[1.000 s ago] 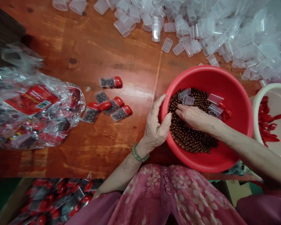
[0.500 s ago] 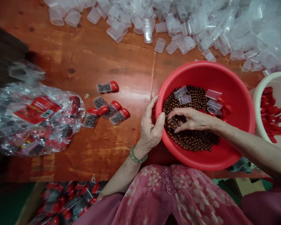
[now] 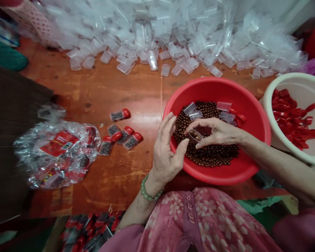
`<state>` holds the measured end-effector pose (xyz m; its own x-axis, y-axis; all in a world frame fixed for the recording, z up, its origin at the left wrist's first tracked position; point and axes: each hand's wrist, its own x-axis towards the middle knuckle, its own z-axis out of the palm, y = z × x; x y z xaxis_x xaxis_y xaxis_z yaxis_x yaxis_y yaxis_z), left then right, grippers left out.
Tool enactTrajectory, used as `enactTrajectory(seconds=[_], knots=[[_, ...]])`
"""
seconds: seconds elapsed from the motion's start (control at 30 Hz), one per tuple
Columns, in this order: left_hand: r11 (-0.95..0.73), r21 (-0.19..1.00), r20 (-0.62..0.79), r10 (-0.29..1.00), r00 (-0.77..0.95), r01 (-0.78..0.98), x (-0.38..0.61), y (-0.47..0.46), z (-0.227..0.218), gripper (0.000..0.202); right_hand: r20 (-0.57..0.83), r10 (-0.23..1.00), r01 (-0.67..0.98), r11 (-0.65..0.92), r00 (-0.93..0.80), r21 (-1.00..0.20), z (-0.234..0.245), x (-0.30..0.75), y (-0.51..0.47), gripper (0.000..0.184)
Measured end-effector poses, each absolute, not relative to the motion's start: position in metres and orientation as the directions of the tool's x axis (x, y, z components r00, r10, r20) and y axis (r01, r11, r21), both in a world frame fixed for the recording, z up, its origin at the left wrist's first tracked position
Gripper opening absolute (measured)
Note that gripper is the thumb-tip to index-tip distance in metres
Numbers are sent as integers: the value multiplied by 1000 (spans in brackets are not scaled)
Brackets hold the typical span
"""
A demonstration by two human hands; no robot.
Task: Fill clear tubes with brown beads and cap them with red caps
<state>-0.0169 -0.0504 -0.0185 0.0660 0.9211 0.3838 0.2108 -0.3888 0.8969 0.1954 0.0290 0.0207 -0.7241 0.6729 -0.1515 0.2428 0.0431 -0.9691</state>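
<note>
Small, round, shiny brown beads [image 3: 214, 156] in a smooth red tub [image 3: 254, 120]. Left hand [image 3: 165, 152] spread at the tub's edge — with thumb stuck out wide from the fingers. Right hand [image 3: 219, 132] curved over the beads, pinching a cup [image 3: 195, 135] between thumb and fingers. Thin, see-through cup with an oval mouth and some beads inside — held over the tub.

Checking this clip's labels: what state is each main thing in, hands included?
Red basin: upright, partly filled
Brown balls: loose, heaped
Held tube: uncapped, balls inside
Right hand: closed on that tube
Left hand: open, at the basin's rim
White tub: upright, uncovered, holding red caps
Capped tubes: closed, lying down
Plastic bag: bulging, sealing unclear
Heaped clear tubes: lying uncapped
</note>
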Motion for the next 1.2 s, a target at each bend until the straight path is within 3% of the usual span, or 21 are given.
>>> enactTrajectory(seconds=[0.1, 0.23, 0.37, 0.47, 0.6, 0.73, 0.87, 1.03, 1.2], knots=[[-321, 932, 288, 938, 191, 169, -15, -47, -13, 63, -110, 689, 206, 58, -717, -977, 24, 198, 26, 42], [-191, 981, 180, 906, 384, -10, -8, -44, -10, 66, -34, 692, 143, 101, -721, -985, 32, 202, 24, 42], [-156, 987, 136, 935, 327, 36, 1, -39, -10, 62, 57, 696, 156, 238, -716, -959, 35, 204, 25, 31], [-150, 987, 125, 945, 301, 62, 3, -37, -7, 54, 35, 700, 156, 207, -713, -966, 33, 205, 24, 33], [-102, 992, 121, 942, 314, -76, 5, -37, -4, 49, 4, 746, 126, 119, -666, -985, 31, 206, 21, 44], [1, 988, 52, 943, 329, -157, 6, -36, -5, 47, 153, 774, 135, 294, -615, -946, 35, 204, 17, 43], [84, 967, 9, 932, 363, -239, 4, -33, -7, 49, 196, 765, 169, 370, -613, -914, 37, 204, 14, 35], [88, 955, 23, 930, 366, -284, 4, -32, -4, 45, 185, 786, 181, 351, -590, -919, 34, 205, 16, 34], [43, 970, 46, 934, 355, -238, 4, -33, -2, 43, 114, 764, 221, 322, -635, -921, 34, 206, 19, 45]])
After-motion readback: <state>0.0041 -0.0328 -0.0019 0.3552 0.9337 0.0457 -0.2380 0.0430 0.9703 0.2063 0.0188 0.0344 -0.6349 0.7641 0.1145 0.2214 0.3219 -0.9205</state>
